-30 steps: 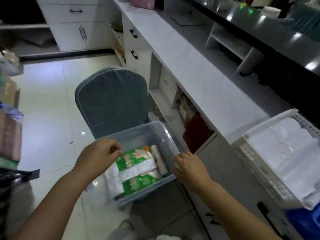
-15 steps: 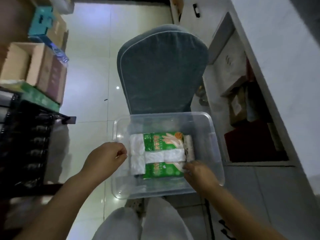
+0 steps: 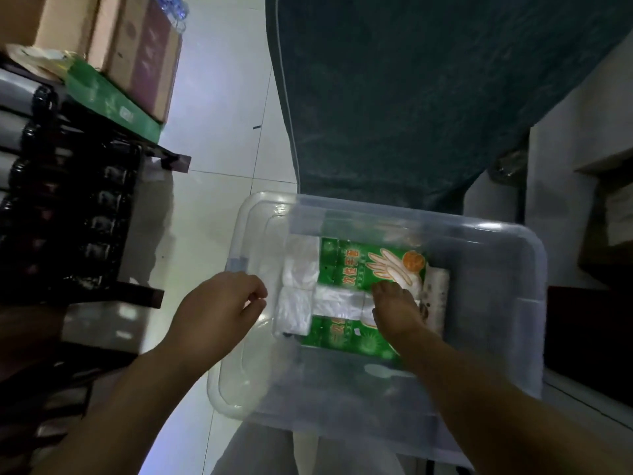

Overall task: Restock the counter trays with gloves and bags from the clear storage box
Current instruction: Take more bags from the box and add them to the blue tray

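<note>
A clear storage box (image 3: 445,219) rests on the seat of a chair below me. Inside lie green glove packets (image 3: 356,265), and across them a white bag roll (image 3: 337,303). Two more white rolls (image 3: 298,269) sit at the packets' left end, and another roll (image 3: 437,296) at the right. My left hand (image 3: 219,308) is curled over the box's left rim. My right hand (image 3: 397,311) reaches down into the box, with its fingertips on the green packet and the right end of the white roll. Whether it grips anything is hidden.
The chair's dark teal padded back (image 3: 411,97) rises just behind the box. To the left stands a black rack (image 3: 68,217) with cardboard boxes (image 3: 130,46) stacked on top. The counter's cabinet (image 3: 582,200) is at the right. White tiled floor lies between the rack and the chair.
My view has tilted down and come closer to the box. The right hand has moved from the box's right rim down onto the contents. The left hand stays at the left rim.
</note>
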A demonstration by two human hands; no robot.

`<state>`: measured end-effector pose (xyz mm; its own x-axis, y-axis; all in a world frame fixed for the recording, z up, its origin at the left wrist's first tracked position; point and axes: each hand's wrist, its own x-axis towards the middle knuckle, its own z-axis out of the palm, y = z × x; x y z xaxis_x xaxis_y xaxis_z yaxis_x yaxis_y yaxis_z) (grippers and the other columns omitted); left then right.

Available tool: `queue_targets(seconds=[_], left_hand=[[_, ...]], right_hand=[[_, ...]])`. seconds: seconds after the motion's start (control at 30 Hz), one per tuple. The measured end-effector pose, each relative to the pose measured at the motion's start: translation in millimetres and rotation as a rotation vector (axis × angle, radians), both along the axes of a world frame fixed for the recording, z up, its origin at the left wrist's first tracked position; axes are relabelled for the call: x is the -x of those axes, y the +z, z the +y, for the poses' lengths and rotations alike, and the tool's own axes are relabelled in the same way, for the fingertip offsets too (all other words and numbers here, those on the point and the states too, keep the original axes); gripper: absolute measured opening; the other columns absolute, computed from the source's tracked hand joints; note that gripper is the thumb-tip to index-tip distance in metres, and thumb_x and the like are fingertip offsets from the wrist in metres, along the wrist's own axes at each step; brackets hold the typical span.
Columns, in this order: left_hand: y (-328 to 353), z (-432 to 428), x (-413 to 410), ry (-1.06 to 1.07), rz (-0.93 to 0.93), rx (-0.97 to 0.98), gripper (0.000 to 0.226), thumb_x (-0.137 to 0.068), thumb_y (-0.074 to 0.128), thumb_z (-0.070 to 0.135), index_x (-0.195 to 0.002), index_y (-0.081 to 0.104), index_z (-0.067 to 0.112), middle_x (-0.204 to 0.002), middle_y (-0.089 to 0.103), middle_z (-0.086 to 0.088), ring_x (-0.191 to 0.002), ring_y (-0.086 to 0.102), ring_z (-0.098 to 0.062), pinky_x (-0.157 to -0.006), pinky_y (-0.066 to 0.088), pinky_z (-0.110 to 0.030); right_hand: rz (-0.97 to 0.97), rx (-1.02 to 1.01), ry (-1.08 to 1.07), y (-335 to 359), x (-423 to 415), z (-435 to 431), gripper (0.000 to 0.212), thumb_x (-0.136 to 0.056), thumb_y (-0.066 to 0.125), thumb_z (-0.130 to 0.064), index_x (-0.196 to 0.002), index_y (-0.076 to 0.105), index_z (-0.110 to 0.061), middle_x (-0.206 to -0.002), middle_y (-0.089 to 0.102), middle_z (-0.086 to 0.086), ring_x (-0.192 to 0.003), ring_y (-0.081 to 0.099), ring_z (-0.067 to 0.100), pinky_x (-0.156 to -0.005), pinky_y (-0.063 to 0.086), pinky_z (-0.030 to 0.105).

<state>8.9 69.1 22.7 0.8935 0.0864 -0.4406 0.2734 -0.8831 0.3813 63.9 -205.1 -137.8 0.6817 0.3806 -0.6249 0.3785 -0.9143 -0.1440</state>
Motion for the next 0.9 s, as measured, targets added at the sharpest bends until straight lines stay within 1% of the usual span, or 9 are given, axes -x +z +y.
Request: queue_targets(seconds=[0.1, 0.27, 0.4, 0.47, 0.57, 0.63, 0.7, 0.77, 0.9], left_hand=[[-15.4, -5.4, -0.3, -0.014, -0.012, 0.008, 0.009, -0.083, 0.064, 0.021, -0.09, 0.068, 0.025, -0.083, 0.067, 0.009, -0.08, 0.059, -0.012, -0.066, 0.045, -0.027], [-33.1, -18.4, 1.5, -0.053, 0.004, 0.035, 0.008, -0.083, 0.063, 0.022, -0.09, 0.067, 0.025, -0.081, 0.066, 0.008, -0.08, 0.058, -0.014, -0.063, 0.045, -0.03], [-40.0, -36.9, 1.7, -0.004, 0.068, 0.079, 0.009, -0.086, 0.058, 0.025, -0.091, 0.065, 0.027, -0.084, 0.065, 0.01, -0.081, 0.057, -0.012, -0.067, 0.049, -0.033], [-40.2, -46.5, 3.7, 0.063, 0.091, 0.105, 0.009, -0.086, 0.058, 0.025, -0.09, 0.065, 0.028, -0.084, 0.065, 0.011, -0.08, 0.059, -0.01, -0.066, 0.049, -0.031], [-40.3, -56.2, 4.1, 0.189, 0.101, 0.136, 0.014, -0.084, 0.061, 0.031, -0.097, 0.065, 0.027, -0.085, 0.066, 0.011, -0.078, 0.06, -0.01, -0.064, 0.046, -0.026], [-38.8, -59.0, -1.4, 0.34, 0.135, 0.255, 0.032, -0.08, 0.067, 0.036, -0.11, 0.059, 0.026, -0.092, 0.063, 0.013, -0.083, 0.06, -0.008, -0.068, 0.047, -0.025], [-32.9, -58.5, -13.3, 0.587, 0.178, 0.551, 0.048, -0.075, 0.074, 0.03, -0.117, 0.053, 0.02, -0.103, 0.064, 0.008, -0.094, 0.062, -0.011, -0.075, 0.051, -0.025], [-24.9, -55.8, -23.1, 0.802, 0.113, 0.801, 0.039, -0.075, 0.075, 0.02, -0.109, 0.058, 0.018, -0.098, 0.07, 0.005, -0.094, 0.066, -0.012, -0.067, 0.053, -0.018], [-9.5, -39.3, -27.4, 0.947, -0.15, 0.854, 0.014, -0.079, 0.07, 0.013, -0.089, 0.067, 0.021, -0.078, 0.074, 0.014, -0.071, 0.069, -0.002, -0.053, 0.049, -0.011]], right_hand=[[-0.004, 0.039, 0.03, -20.7, 1.9, -1.6, 0.051, -0.083, 0.055, -0.011, -0.132, 0.04, -0.012, -0.131, 0.047, 0.012, -0.118, 0.044, 0.029, -0.094, 0.037, 0.039], [0.019, -0.099, -0.098, -30.4, 9.9, -4.3, 0.026, -0.081, 0.057, -0.014, -0.105, 0.063, -0.007, -0.107, 0.061, 0.016, -0.1, 0.054, 0.032, -0.079, 0.042, 0.037], [0.1, -0.218, -0.225, -12.4, 15.5, -5.0, 0.016, -0.083, 0.058, -0.021, -0.098, 0.06, -0.015, -0.096, 0.067, 0.011, -0.088, 0.063, 0.032, -0.066, 0.044, 0.032], [0.11, -0.339, -0.315, 1.7, 18.0, -3.5, 0.006, -0.084, 0.061, -0.022, -0.086, 0.055, -0.022, -0.079, 0.064, 0.003, -0.074, 0.062, 0.03, -0.053, 0.034, 0.027], [0.122, -0.587, -0.499, 34.1, 19.2, 9.9, 0.03, -0.082, 0.066, -0.021, -0.069, 0.043, -0.037, -0.06, 0.047, -0.013, -0.056, 0.048, 0.006, -0.047, 0.029, 0.023], [0.129, -0.727, -0.561, 56.7, 17.2, 25.6, 0.031, -0.08, 0.069, -0.02, -0.069, 0.046, -0.038, -0.061, 0.05, -0.013, -0.056, 0.045, 0.001, -0.05, 0.036, 0.025], [0.151, -0.843, -0.608, 74.4, 15.3, 43.6, 0.023, -0.077, 0.071, -0.019, -0.073, 0.052, -0.03, -0.064, 0.055, -0.008, -0.059, 0.049, 0.006, -0.053, 0.04, 0.029], [0.166, -0.923, -0.638, 84.7, 15.1, 61.1, 0.022, -0.074, 0.073, -0.021, -0.071, 0.052, -0.027, -0.062, 0.054, -0.006, -0.058, 0.048, 0.006, -0.053, 0.039, 0.028], [0.264, -0.948, -0.686, 80.4, 18.9, 90.1, 0.024, -0.069, 0.072, -0.032, -0.077, 0.055, -0.017, -0.065, 0.059, 0.002, -0.06, 0.048, 0.006, -0.053, 0.041, 0.03]])
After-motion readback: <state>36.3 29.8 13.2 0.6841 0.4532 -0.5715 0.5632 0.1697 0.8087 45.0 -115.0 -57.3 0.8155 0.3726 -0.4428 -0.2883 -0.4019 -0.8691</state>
